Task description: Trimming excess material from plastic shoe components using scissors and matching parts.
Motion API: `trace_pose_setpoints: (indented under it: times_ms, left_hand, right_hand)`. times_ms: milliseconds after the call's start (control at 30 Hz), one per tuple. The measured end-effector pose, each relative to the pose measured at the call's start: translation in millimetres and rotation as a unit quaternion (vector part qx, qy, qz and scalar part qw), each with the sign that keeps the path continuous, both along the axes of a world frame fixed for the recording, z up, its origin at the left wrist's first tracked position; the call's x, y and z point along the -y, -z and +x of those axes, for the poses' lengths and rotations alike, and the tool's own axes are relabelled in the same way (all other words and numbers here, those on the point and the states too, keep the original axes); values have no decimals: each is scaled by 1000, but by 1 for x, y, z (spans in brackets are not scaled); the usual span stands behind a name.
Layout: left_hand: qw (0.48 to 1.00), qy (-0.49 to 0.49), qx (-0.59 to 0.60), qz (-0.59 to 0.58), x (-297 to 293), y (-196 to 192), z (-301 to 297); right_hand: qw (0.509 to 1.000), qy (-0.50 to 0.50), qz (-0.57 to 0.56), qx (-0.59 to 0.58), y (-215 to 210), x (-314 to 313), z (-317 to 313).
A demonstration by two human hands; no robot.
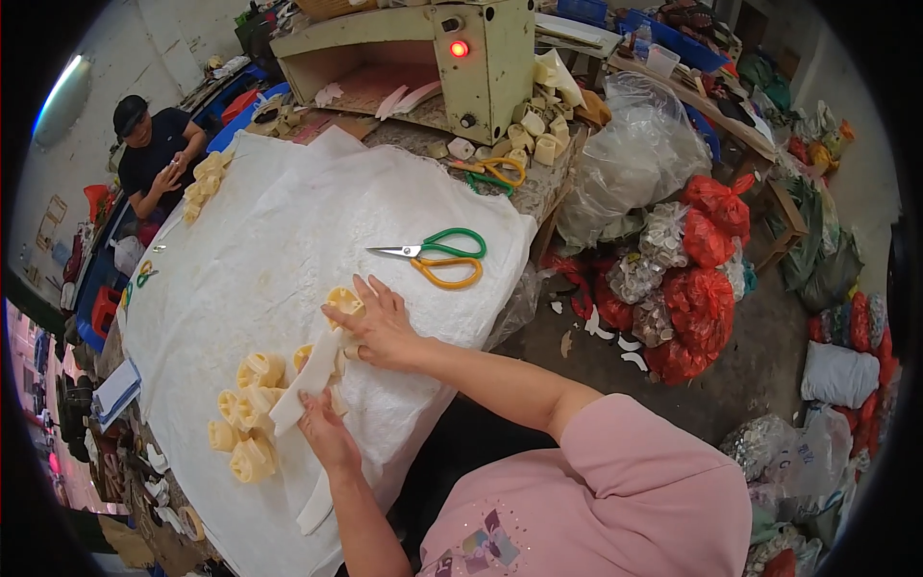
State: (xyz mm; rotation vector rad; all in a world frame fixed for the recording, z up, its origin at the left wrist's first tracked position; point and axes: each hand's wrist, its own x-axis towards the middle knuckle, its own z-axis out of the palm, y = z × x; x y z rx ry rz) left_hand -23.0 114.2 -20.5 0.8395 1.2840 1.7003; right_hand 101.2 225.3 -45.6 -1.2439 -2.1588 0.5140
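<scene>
My left hand (329, 438) is closed on the lower part of a flat white strip (300, 387), pinching it. Spread fingers of my right hand (385, 325) touch a cream-yellow rolled, cup-like piece (343, 301) near the strip's upper end. Another cream piece (302, 357) is partly hidden behind the strip. Left of the strip, several similar cream pieces (252, 409) sit in a cluster. A second white strip (315, 502) lies beside my left forearm. Farther up the white sheet (240, 240) rest scissors (447, 258) with green and orange handles.
A pale green machine (486, 72) with a lit red light stands at the back, with cream pieces (538, 135) and another pair of scissors (495, 171) beside it. Red plastic bags (697, 308) fill floor space at right. A co-worker (159, 149) sits at far left.
</scene>
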Motion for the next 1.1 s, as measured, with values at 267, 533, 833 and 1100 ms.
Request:
trace_pose_setpoints:
  times_ms: [267, 533, 833, 1100]
  left_hand:
    - [997, 33, 68, -3, -1, -5, -15]
    - [996, 9, 93, -14, 0, -5, -12]
    - [996, 0, 91, -7, 1, 1, -12]
    - [998, -6, 55, 11, 5, 1, -12]
  right_hand:
    - [995, 23, 45, 81, -4, -4, 0]
    - [990, -28, 42, 134, -15, -11, 11]
    - [984, -54, -1, 168, -28, -17, 18]
    - [967, -66, 221, 105, 3, -23, 12]
